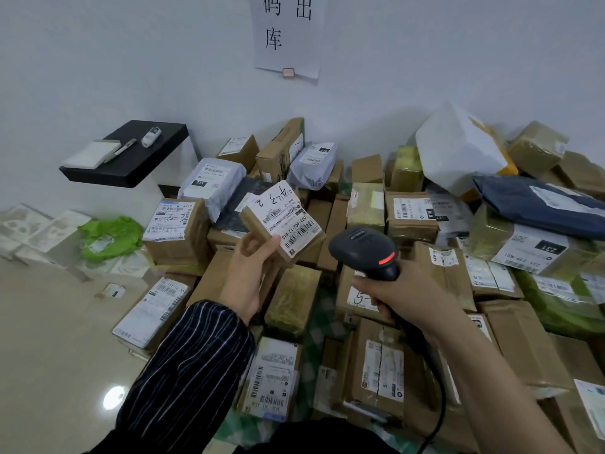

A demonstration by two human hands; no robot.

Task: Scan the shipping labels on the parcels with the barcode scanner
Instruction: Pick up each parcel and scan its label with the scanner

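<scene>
A small parcel goes under the scanner above a floor heaped with deliveries.

At the centre of the frame, the left hand (251, 268), in a striped sleeve (190, 362), grips a small cardboard parcel (253, 220) from below, thumb curled over its near edge, with its shipping label (288, 213) tilted up. Just to the right, the right hand (404, 291) is wrapped around the handle of the black barcode scanner (361, 249), whose head sits near the label without touching it. A pile of parcels (409, 217) fills the lower and right frame; a black shelf (131, 162) hangs on the wall at upper left, and a paper sign (288, 34) at top centre.
</scene>
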